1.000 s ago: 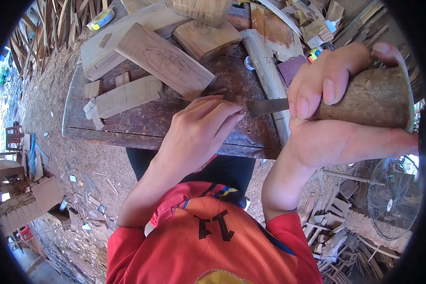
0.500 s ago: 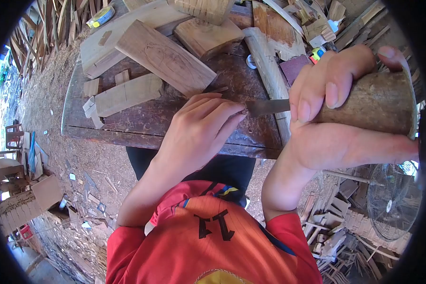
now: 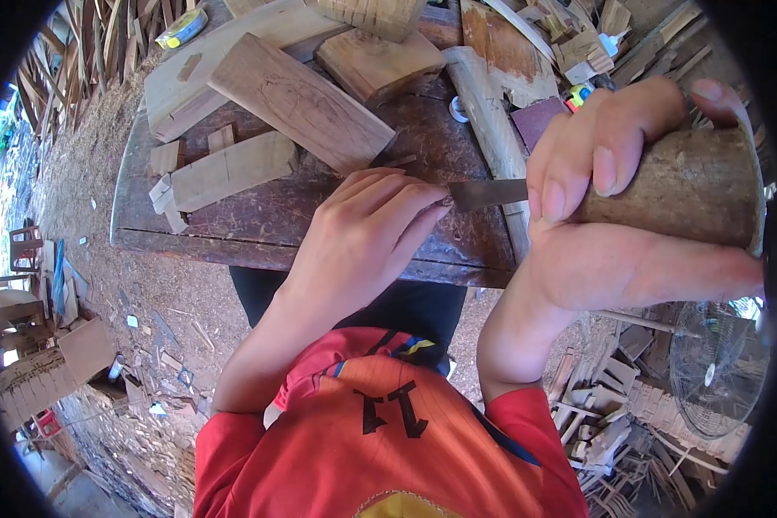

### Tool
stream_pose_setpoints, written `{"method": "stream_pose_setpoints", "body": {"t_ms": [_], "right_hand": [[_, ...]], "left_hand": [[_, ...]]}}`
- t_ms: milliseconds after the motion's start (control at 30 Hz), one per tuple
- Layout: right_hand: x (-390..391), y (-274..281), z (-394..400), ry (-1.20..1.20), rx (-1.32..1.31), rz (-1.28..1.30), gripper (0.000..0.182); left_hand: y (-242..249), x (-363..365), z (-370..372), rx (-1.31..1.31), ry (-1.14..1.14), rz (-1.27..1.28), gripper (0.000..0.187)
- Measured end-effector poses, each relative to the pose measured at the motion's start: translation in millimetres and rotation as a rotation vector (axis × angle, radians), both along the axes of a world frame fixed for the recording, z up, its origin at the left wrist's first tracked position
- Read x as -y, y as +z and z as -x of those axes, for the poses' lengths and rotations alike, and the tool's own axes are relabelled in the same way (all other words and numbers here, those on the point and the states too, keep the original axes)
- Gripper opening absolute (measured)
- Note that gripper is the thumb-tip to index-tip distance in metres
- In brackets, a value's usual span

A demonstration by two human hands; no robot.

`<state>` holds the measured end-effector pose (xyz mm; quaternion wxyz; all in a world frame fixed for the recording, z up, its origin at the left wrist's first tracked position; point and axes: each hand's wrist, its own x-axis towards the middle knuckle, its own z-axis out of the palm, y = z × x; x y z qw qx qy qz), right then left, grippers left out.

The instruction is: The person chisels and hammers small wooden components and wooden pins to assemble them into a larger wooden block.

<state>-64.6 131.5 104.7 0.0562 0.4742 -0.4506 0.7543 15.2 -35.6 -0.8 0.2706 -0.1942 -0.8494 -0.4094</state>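
Note:
Close to the camera, my right hand point(image 3: 596, 173) is wrapped around the thick round wooden handle point(image 3: 686, 186) of a chisel. Its flat, dark metal blade point(image 3: 490, 193) sticks out to the left, over the table. My left hand point(image 3: 363, 220) is closed, with thumb and fingertips pinching the far end of that blade, so the tip is hidden. Beyond my left hand lies a rectangular wooden board point(image 3: 298, 99) with curved lines on its face. A smaller wooden piece point(image 3: 237, 168) rests left of the hand.
The dark worn table point(image 3: 423, 129) also bears a long pale plank point(image 3: 177, 99), a thick wood block point(image 3: 380, 65) and a narrow strip point(image 3: 488, 121). A yellow tape measure point(image 3: 182, 28) sits at the far left. A fan point(image 3: 718, 371) and wood scraps point(image 3: 613, 406) are at right.
Both hands keep the same hold on the chisel. The view has shifted very slightly; nothing else has visibly moved.

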Motion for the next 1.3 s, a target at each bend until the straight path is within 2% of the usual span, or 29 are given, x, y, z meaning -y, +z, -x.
{"method": "stream_pose_setpoints", "body": {"t_ms": [100, 300, 733, 833, 900, 1033, 1300], "right_hand": [[13.8, -7.2, -11.1, -0.108, 0.040, 0.172, 0.105], [19.4, -4.1, -15.3, -0.188, 0.037, 0.215, 0.109], [17.3, -5.1, -13.3, -0.172, 0.032, 0.188, 0.111], [2.6, -1.6, -4.7, -0.078, 0.003, 0.016, 0.110], [4.2, 0.0, -5.6, -0.075, 0.012, 0.017, 0.109], [20.7, -2.4, -22.4, -0.209, 0.061, 0.219, 0.108], [16.0, 3.5, -21.1, -0.201, 0.036, 0.197, 0.106]], "left_hand": [[0.4, -0.1, -0.3, 0.023, -0.018, -0.017, 0.017], [1.0, -0.2, -0.5, 0.018, -0.014, -0.023, 0.017], [0.0, -0.3, -0.4, 0.031, -0.025, -0.035, 0.016], [0.1, -0.9, -0.6, 0.039, -0.027, -0.037, 0.016], [0.1, -1.2, -0.3, 0.032, -0.029, -0.027, 0.017], [1.8, -2.0, -1.4, -0.004, -0.022, -0.016, 0.016], [1.5, -3.4, 1.4, -0.047, -0.033, -0.005, 0.016]]}}
